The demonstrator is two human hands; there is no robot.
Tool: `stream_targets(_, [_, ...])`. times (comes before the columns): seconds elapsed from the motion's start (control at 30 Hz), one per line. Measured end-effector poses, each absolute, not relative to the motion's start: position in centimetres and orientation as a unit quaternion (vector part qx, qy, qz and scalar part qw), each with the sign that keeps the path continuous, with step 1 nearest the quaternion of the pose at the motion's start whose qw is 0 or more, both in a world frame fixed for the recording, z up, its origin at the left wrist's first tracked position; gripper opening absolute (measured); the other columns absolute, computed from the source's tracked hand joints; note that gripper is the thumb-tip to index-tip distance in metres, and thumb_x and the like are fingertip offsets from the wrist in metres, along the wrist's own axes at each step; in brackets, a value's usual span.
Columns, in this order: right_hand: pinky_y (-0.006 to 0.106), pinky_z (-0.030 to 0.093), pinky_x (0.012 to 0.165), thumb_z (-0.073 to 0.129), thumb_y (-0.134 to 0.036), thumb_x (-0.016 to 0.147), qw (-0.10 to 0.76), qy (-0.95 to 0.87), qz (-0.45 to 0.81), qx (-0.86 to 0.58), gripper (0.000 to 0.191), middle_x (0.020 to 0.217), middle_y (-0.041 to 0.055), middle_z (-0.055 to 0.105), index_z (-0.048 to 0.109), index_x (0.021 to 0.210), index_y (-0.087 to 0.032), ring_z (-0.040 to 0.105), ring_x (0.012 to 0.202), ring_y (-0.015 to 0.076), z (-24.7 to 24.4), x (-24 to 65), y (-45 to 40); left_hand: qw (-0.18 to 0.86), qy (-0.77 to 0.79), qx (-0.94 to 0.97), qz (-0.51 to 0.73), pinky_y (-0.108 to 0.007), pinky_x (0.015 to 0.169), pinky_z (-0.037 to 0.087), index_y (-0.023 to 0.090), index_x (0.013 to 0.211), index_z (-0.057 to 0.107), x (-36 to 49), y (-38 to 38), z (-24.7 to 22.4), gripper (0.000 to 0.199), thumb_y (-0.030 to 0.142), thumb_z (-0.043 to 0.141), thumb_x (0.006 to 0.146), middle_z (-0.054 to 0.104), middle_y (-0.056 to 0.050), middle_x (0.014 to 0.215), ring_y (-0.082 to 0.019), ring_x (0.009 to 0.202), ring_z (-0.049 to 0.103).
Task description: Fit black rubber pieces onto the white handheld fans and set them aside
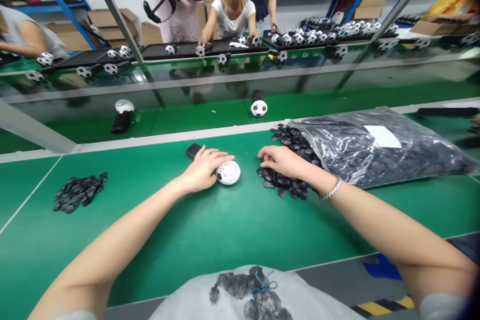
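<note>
My left hand (pixel 204 170) is closed over a small white toy soccer ball (pixel 229 173), fingers across its top and side. The ball has a pierced pattern and a black patch near my fingers. A black block (pixel 194 150) shows behind the hand; whether it joins the ball is hidden. My right hand (pixel 281 161) hovers at a pile of flat black pieces (pixel 288 186), its fingers curled and fingertips drawn together. Anything between those fingertips is too small to make out. The pile spills from the mouth of a clear plastic bag (pixel 345 147) full of such pieces.
Another heap of black pieces (pixel 79 191) lies at the left. Beyond the table's raised edge, a green belt carries a ball with a black block (pixel 258 107) and another (pixel 123 116). Co-workers (pixel 234 15) sit and stand opposite, near trays of balls (pixel 307 37). A metal post (pixel 35 127) rises at left.
</note>
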State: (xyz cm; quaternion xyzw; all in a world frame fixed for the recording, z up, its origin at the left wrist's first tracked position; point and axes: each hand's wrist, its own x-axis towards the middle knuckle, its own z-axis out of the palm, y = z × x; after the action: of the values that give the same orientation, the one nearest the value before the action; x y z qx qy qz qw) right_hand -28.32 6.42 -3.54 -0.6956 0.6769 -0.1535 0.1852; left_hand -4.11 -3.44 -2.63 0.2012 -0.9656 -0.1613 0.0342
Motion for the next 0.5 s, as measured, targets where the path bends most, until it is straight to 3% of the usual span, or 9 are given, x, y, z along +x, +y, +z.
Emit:
stream_targets(0.13, [0.024, 0.043, 0.074, 0.052, -0.021, 0.081, 0.181, 0.604, -0.223, -0.743, 0.014, 0.084, 0.0035, 0.061, 0.064, 0.086, -0.019, 0.056, 0.078, 0.0130, -2.7, -25.9, 7.9, 0.039, -0.964, 0.204, -0.167, -0.052, 0.105, 0.011, 0.028, 0.127, 0.039, -4.2, -3.0, -2.4, 0.068, 0.013, 0.050, 0.062, 0.048, -0.002, 0.125, -0.025, 0.117, 0.036])
stream_targets(0.33, [0.023, 0.042, 0.068, 0.050, -0.021, 0.082, 0.207, 0.572, -0.255, -0.751, 0.012, 0.082, 0.0012, 0.063, 0.060, 0.087, -0.019, 0.056, 0.073, 0.0112, -2.8, -23.4, 8.5, 0.047, -0.960, 0.219, -0.166, -0.051, 0.105, 0.012, 0.026, 0.126, 0.040, -4.3, -2.7, -2.6, 0.064, 0.017, 0.051, 0.064, 0.051, -0.004, 0.120, -0.025, 0.113, 0.039])
stream_targets(0.5, [0.022, 0.042, 0.066, 0.054, -0.023, 0.079, 0.200, 0.560, -0.307, -0.743, 0.010, 0.079, 0.0025, 0.061, 0.061, 0.083, -0.017, 0.054, 0.070, 0.0108, -3.2, -22.4, 8.5, 0.057, -0.955, 0.225, -0.182, -0.054, 0.104, 0.007, 0.025, 0.126, 0.040, -4.3, -2.7, -3.1, 0.070, 0.040, 0.064, 0.062, 0.048, -0.005, 0.123, -0.028, 0.116, 0.036])
